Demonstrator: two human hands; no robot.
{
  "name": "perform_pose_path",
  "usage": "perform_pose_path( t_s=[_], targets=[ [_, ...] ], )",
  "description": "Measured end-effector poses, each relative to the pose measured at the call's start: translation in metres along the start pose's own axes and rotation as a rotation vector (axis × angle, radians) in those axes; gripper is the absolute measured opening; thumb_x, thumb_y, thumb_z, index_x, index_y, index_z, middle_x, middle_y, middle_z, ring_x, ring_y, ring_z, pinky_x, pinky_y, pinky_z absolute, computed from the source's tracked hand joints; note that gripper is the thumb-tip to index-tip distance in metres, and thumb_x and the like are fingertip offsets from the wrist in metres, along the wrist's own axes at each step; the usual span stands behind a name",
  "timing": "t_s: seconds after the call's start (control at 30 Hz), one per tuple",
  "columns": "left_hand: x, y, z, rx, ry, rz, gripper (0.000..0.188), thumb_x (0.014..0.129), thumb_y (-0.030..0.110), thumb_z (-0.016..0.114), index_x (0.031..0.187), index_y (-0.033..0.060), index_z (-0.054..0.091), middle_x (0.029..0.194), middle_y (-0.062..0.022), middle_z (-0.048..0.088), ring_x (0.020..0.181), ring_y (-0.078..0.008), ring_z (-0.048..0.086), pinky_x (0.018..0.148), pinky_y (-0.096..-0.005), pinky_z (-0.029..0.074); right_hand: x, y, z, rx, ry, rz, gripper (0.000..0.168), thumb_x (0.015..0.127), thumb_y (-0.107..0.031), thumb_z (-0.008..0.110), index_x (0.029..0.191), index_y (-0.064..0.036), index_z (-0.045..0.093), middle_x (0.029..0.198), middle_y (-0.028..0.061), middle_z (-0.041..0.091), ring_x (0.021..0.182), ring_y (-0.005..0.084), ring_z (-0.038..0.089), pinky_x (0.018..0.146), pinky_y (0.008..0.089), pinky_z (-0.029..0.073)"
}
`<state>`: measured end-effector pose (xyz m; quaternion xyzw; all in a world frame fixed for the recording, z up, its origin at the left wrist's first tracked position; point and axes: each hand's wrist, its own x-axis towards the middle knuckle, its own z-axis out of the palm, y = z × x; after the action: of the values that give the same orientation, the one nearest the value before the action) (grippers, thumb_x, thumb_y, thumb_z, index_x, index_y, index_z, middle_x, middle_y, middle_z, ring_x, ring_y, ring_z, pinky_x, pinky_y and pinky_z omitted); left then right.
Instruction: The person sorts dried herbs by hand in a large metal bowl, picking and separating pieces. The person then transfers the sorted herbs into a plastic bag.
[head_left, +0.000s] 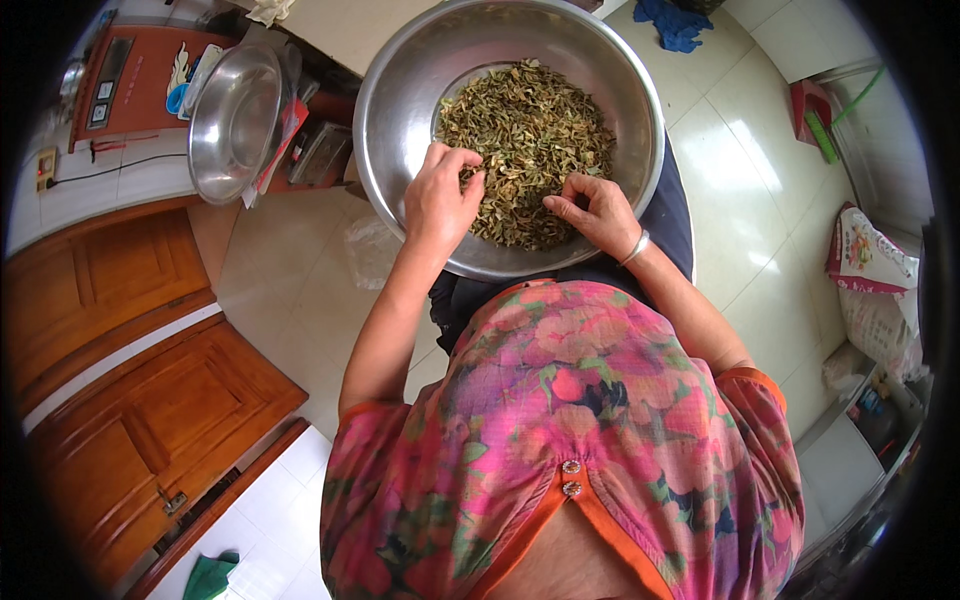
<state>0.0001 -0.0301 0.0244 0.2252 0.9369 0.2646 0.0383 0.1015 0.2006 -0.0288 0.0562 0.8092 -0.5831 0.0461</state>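
Note:
A wide stainless steel basin (397, 82) rests at my lap. Chopped dried leaves (529, 142), green and brown, are heaped over its bottom. Over the left part of the heap is my left hand (444, 193), its thumb and fingers curved but apart, with nothing seen between them. My right hand (600, 214) is at the heap's lower right edge, thumb and forefinger bent close together. Whether a bit of leaf is pinched there is too small to tell. A silver-coloured bangle (636, 247) circles my right wrist.
To the left, a smaller metal basin (238, 124) stands tilted near a red-brown cabinet (139, 82). Wooden cabinet doors (172, 405) line the lower left. A clear plastic bag (373, 251) lies on the tiled floor (742, 217). At right are a red dustpan (808, 112) and a printed sack (870, 247).

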Motion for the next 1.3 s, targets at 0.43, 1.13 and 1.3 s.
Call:
perform_pose_path(
  t_s=[0.43,1.13,1.3],
  targets=[
    [0.009,0.019,0.025,-0.616,-0.127,-0.234,0.008,0.09,0.008,0.075,0.093,0.0032,0.069,0.077,0.0019,0.066,0.064,-0.0056,0.058,0.06,-0.0247,0.048,-0.002,0.002,0.003,0.231,0.05,0.019,0.021,0.096,-0.019,0.076,0.093,-0.003,0.063,0.07,0.0016,0.057,0.063,0.0104,0.051,0.058,0.0308,0.044],
    [-0.053,0.033,0.047,-0.173,-0.222,0.058,0.019,0.098,0.021,0.063,0.098,0.0021,0.062,0.09,-0.0193,0.069,0.085,-0.0455,0.067,0.07,-0.0506,0.053,-0.012,-0.02,0.013,-0.141,-0.041,-0.326,0.011,0.085,-0.006,0.07,0.093,-0.002,0.063,0.085,0.0163,0.065,0.078,0.037,0.067,0.069,0.0439,0.054],
    [-0.058,0.039,0.041,-0.369,-0.25,-0.051,0.017,0.097,0.021,0.068,0.095,0.0046,0.069,0.08,-0.0158,0.069,0.072,-0.0376,0.069,0.063,-0.0468,0.052,-0.013,-0.021,0.012,-0.071,-0.036,-0.283,0.01,0.085,-0.005,0.07,0.091,-0.002,0.063,0.084,0.0156,0.064,0.075,0.0344,0.067,0.067,0.0417,0.054]
  ],
)
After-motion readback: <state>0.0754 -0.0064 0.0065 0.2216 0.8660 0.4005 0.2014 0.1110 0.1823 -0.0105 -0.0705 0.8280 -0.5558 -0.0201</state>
